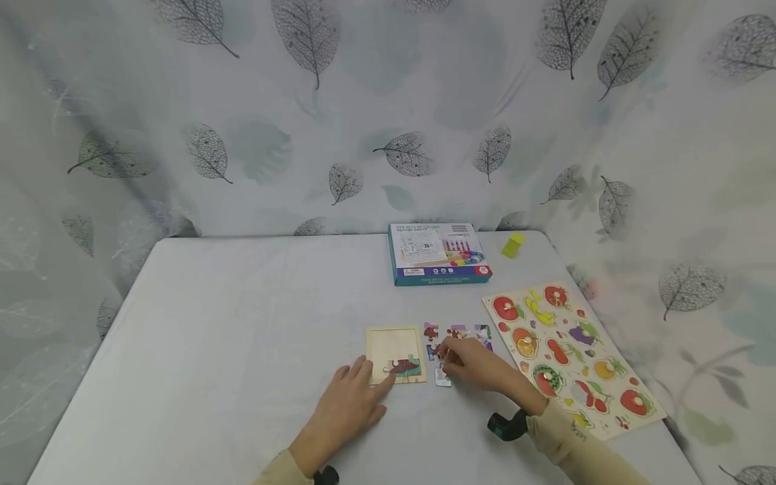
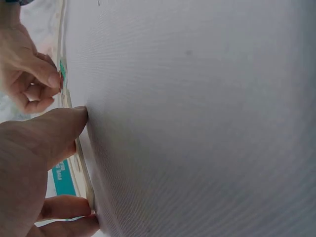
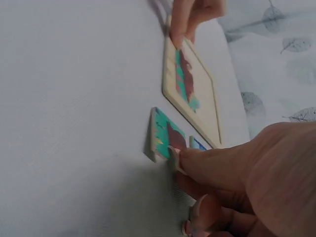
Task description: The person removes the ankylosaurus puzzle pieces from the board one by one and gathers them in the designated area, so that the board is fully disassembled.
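A square wooden puzzle tray (image 1: 393, 331) lies in front of me, with joined brown and green pieces (image 1: 404, 366) in its lower right part. My left hand (image 1: 345, 404) rests at the tray's lower left corner, fingers spread and touching its edges. To the right of the tray, my right hand (image 1: 475, 364) pinches a green and brown puzzle piece (image 3: 160, 131) between thumb and finger. Loose puzzle pieces (image 1: 457, 329) lie around the right fingertips and are partly hidden by that hand. In the left wrist view, the tray appears edge-on beside the left fingers.
A wooden fruit puzzle board (image 1: 570, 350) lies at the right, near the right forearm. Farther back stand a boxed set (image 1: 439, 254) and a small yellow block (image 1: 512, 245). Leaf-patterned curtains (image 1: 388, 101) surround the white-covered table (image 1: 230, 323).
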Available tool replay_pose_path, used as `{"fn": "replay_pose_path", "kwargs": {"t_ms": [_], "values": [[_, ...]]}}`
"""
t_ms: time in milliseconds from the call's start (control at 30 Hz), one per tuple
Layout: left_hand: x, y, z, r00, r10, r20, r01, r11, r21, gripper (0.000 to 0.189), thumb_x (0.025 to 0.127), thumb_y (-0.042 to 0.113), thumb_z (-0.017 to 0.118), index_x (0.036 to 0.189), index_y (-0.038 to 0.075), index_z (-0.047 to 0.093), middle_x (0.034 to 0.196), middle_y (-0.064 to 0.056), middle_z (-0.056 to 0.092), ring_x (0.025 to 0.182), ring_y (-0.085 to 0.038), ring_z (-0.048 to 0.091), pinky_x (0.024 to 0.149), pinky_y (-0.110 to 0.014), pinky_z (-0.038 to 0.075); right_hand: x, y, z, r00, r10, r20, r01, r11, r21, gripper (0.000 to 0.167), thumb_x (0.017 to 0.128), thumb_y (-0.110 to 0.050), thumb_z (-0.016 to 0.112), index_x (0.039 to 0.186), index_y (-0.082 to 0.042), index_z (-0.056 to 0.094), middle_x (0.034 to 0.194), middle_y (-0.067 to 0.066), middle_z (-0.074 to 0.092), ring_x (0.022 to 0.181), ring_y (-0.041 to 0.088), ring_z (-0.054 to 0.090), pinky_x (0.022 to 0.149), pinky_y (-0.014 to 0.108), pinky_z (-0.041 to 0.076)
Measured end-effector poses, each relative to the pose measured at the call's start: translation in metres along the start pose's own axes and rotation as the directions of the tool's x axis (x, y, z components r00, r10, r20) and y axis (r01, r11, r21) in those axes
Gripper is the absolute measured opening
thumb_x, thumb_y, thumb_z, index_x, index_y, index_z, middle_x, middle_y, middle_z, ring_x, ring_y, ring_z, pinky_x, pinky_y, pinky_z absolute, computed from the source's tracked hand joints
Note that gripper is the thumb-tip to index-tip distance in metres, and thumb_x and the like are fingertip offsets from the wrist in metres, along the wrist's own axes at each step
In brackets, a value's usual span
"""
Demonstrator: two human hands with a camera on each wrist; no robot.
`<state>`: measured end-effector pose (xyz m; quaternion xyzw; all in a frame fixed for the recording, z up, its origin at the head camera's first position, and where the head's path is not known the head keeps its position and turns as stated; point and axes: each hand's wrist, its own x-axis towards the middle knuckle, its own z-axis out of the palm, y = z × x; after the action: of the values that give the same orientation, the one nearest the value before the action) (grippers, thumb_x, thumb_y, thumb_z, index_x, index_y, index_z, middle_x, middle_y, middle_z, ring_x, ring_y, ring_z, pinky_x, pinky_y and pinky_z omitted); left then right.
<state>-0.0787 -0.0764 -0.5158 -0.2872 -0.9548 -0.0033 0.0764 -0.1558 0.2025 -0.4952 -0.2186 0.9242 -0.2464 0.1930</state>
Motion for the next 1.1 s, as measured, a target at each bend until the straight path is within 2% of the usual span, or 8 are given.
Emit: {"fn": "replay_pose_path", "kwargs": {"t_ms": [167, 300, 400, 567, 667, 767, 967, 1100], "values": [[-0.001, 0.002, 0.001, 1.000, -0.011, 0.024, 0.012, 0.999, -0.033, 0.051, 0.087, 0.048, 0.072, 0.135, 0.033, 0.063, 0.118, -0.012, 0.061, 0.123, -0.029, 0.059, 0.096, -0.043, 0.053, 0.000, -0.003, 0.005, 0.997, -0.025, -0.066, 0.018, 0.994, -0.104, 0.024, 0.091, -0.017, 0.074, 0.112, -0.012, 0.063, 0.095, -0.003, 0.059, 0.086, 0.010, 0.050, 0.075, 0.020, 0.050], [-0.001, 0.002, 0.000, 0.999, -0.008, 0.032, 0.009, 1.000, -0.030, 0.051, 0.087, 0.047, 0.073, 0.135, 0.032, 0.063, 0.119, -0.013, 0.061, 0.124, -0.031, 0.059, 0.097, -0.042, 0.053, 0.007, -0.013, 0.006, 0.994, -0.060, -0.087, 0.046, 0.988, -0.148, 0.022, 0.091, -0.018, 0.074, 0.110, -0.012, 0.064, 0.096, -0.004, 0.058, 0.087, 0.009, 0.050, 0.077, 0.021, 0.051], [-0.002, 0.001, -0.001, 0.999, 0.001, 0.032, 0.000, 1.000, -0.004, 0.052, 0.088, 0.048, 0.072, 0.136, 0.032, 0.062, 0.118, -0.012, 0.061, 0.124, -0.029, 0.059, 0.097, -0.041, 0.054, 0.019, -0.027, 0.007, 0.993, -0.105, -0.056, 0.095, 0.985, -0.147, 0.019, 0.094, -0.017, 0.070, 0.111, -0.011, 0.067, 0.095, -0.003, 0.061, 0.086, 0.009, 0.052, 0.077, 0.023, 0.053], [-0.001, 0.000, -0.002, 0.999, 0.010, 0.033, -0.011, 1.000, 0.029, 0.052, 0.088, 0.051, 0.071, 0.136, 0.033, 0.061, 0.118, -0.011, 0.060, 0.123, -0.027, 0.058, 0.094, -0.040, 0.054, 0.037, -0.048, 0.014, 0.986, -0.160, 0.055, 0.166, 0.973, -0.157, 0.022, 0.094, -0.017, 0.069, 0.114, -0.007, 0.069, 0.100, 0.002, 0.067, 0.086, 0.010, 0.056, 0.082, 0.027, 0.055], [0.000, 0.000, -0.002, 0.999, 0.014, 0.041, -0.015, 0.999, 0.029, 0.051, 0.089, 0.051, 0.070, 0.136, 0.034, 0.061, 0.117, -0.010, 0.060, 0.123, -0.027, 0.057, 0.093, -0.039, 0.054, 0.041, -0.055, 0.019, 0.987, -0.132, 0.090, 0.147, 0.973, -0.179, 0.023, 0.093, -0.019, 0.071, 0.113, -0.009, 0.070, 0.101, 0.001, 0.063, 0.085, 0.009, 0.053, 0.081, 0.025, 0.054], [0.000, 0.000, -0.001, 0.999, 0.021, 0.028, -0.022, 0.999, 0.032, 0.052, 0.088, 0.051, 0.071, 0.136, 0.034, 0.062, 0.115, -0.010, 0.060, 0.122, -0.026, 0.057, 0.092, -0.038, 0.054, 0.043, -0.058, 0.022, 0.989, -0.113, 0.092, 0.128, 0.977, -0.172, 0.018, 0.092, -0.017, 0.072, 0.109, -0.010, 0.070, 0.100, 0.000, 0.056, 0.084, 0.010, 0.050, 0.077, 0.023, 0.051], [0.000, -0.001, 0.001, 0.999, 0.038, -0.029, -0.037, 0.999, 0.027, 0.051, 0.085, 0.049, 0.076, 0.132, 0.035, 0.064, 0.110, -0.011, 0.061, 0.120, -0.027, 0.060, 0.088, -0.037, 0.056, 0.046, -0.055, 0.026, 0.991, -0.093, 0.098, 0.104, 0.988, -0.111, 0.016, 0.091, -0.012, 0.073, 0.104, -0.010, 0.064, 0.098, 0.000, 0.054, 0.083, 0.010, 0.049, 0.075, 0.023, 0.049], [-0.001, -0.001, 0.001, 0.998, 0.046, -0.038, -0.045, 0.999, 0.029, 0.049, 0.084, 0.049, 0.076, 0.130, 0.037, 0.064, 0.110, -0.012, 0.061, 0.120, -0.029, 0.061, 0.087, -0.037, 0.056, 0.048, -0.051, 0.027, 0.992, -0.072, 0.103, 0.077, 0.996, -0.042, 0.015, 0.091, -0.009, 0.072, 0.102, -0.011, 0.062, 0.091, -0.002, 0.057, 0.082, 0.012, 0.051, 0.073, 0.023, 0.049]]}}
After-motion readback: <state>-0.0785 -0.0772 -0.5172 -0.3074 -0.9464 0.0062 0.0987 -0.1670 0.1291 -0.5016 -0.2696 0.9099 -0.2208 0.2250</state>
